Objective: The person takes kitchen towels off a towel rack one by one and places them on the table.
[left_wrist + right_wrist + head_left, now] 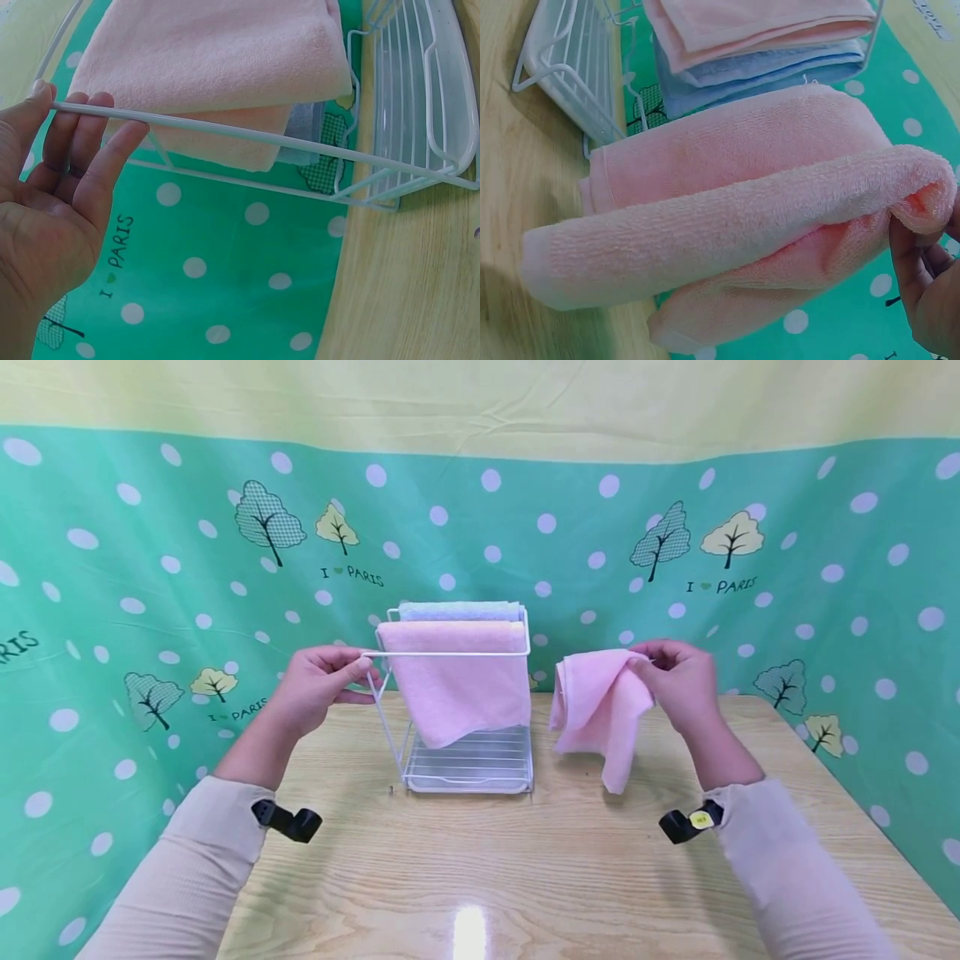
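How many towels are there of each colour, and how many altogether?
Pink towels: 2, one hanging on the rack, one in the right hand
Blue towel: 1, on the rack
Total: 3 towels

Bright head view, glare on tabletop [375, 877], soft shadows, dimmer wrist views

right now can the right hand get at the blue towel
Probably not easily: the right hand pinches a loose pink towel, and another pink towel hangs in front of the blue towel.
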The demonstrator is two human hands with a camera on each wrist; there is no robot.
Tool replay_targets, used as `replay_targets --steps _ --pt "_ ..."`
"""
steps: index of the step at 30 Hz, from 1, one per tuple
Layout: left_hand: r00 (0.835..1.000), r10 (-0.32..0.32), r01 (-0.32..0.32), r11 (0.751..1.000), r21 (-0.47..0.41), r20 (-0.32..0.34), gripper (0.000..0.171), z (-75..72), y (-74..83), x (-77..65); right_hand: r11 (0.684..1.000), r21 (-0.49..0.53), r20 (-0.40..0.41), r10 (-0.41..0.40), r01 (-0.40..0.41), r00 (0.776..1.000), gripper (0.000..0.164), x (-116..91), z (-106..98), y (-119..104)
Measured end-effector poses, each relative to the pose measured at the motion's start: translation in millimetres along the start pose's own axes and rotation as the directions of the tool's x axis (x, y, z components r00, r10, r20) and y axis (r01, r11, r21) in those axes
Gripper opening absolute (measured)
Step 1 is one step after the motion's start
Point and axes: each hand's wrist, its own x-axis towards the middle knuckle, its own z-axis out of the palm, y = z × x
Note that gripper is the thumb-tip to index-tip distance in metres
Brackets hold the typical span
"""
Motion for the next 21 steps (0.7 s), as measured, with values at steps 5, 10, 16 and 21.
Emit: replay_targets --steps 5,10,16,21 --pt "1.0 0.007 -0.007 1.0 -0.01 0.0 0.013 0.6 0.0 0.4 1.0 -0.003 0.006 -0.004 0.004 1.0 0.029 -1 7 5" --pt "1.0 0.016 -0.016 1.0 -0.017 0.0 0.013 1.4 0.5 0.8 0.998 0.005 0.023 0.061 -0.061 0.998 0.029 -3 13 10" --pt "1.0 -0.003 0.003 1.0 0.001 -0.004 0.012 1.3 1.0 -0.1 0.982 0.121 0.03 0.144 -0.146 0.989 0.032 -3 17 16" --pt "1.0 -0.004 0.004 1.0 -0.002 -0.002 0.012 1.0 0.5 -0.3 0.966 0.157 0.034 0.201 -0.204 0.979 0.035 -2 15 24"
